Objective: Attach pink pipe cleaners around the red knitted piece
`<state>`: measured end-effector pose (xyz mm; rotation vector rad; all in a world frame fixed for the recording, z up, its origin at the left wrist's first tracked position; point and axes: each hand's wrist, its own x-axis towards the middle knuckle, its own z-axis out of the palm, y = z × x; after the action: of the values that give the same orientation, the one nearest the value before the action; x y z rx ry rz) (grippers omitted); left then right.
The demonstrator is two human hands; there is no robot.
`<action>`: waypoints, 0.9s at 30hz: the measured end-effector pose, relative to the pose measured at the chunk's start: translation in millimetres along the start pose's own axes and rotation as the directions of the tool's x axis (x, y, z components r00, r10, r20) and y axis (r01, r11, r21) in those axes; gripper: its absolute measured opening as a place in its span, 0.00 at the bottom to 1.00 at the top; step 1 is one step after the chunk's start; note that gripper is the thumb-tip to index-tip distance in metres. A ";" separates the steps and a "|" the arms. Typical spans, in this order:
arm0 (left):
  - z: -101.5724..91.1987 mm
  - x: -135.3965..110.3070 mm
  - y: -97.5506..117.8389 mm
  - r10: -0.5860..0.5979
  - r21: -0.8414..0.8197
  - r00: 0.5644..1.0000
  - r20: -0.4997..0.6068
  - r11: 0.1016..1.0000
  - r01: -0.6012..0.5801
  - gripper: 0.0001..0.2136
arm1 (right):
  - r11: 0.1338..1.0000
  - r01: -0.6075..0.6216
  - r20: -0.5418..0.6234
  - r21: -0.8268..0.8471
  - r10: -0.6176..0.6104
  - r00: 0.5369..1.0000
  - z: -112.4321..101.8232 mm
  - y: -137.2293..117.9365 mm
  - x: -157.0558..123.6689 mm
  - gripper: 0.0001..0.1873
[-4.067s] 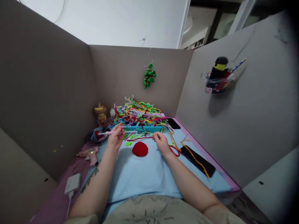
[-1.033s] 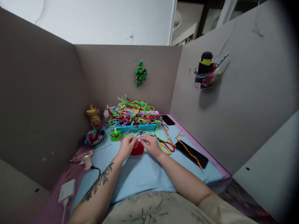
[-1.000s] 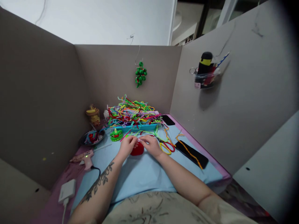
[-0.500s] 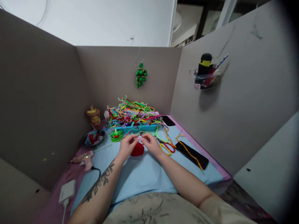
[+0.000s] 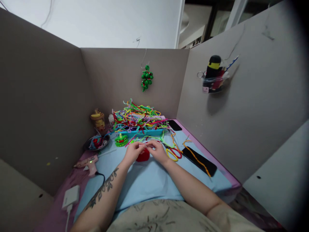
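Note:
My left hand (image 5: 132,152) and my right hand (image 5: 158,151) meet fingertip to fingertip over the pale blue mat (image 5: 145,183). Both are pinched on something small between them that I cannot make out. A red fuzzy piece (image 5: 143,157) lies right under the fingertips, partly hidden by both hands. A green fuzzy figure (image 5: 121,140) sits on the mat just left of my left hand. Behind the hands, a blue tray (image 5: 145,132) holds a heap of coloured pipe cleaners (image 5: 137,116). Loose pipe cleaners trail from it towards my right hand.
Scissors with red and yellow handles (image 5: 174,153) and a black phone (image 5: 199,160) with an orange pipe cleaner across it lie to the right. A glue gun (image 5: 88,162), a dark dish (image 5: 96,142) and a white charger (image 5: 70,201) lie left. Grey partition walls enclose the desk.
Four seconds ago my left hand held a pink stick near the dish and my right hand lay apart. Both hands have come together over the red piece, and the green figure has appeared on the mat.

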<state>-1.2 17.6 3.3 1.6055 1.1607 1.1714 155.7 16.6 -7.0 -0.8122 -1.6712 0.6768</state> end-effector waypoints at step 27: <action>-1.9 -1.6 3.9 0.256 0.259 0.959 -0.122 0.941 -0.218 0.10 | 0.995 -0.099 -0.010 -0.002 0.099 0.995 2.0 7.2 1.6 0.10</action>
<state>-2.4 15.2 7.0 1.9117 1.2749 1.3703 154.8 22.2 -12.1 -0.9034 -1.6314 0.7387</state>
